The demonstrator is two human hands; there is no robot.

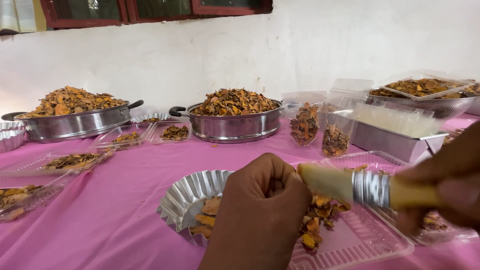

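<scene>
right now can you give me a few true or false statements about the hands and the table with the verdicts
1. The left hand is closed in a fist over the fluted foil dish. True.
2. The right hand holds a metal spoon. False: it holds a pale brush with a metal band.
3. The tablecloth is pink. True.
4. The round steel pans are empty. False: they are heaped with dried orange-brown chips.
5. Clear plastic trays lie on the table. True.
</scene>
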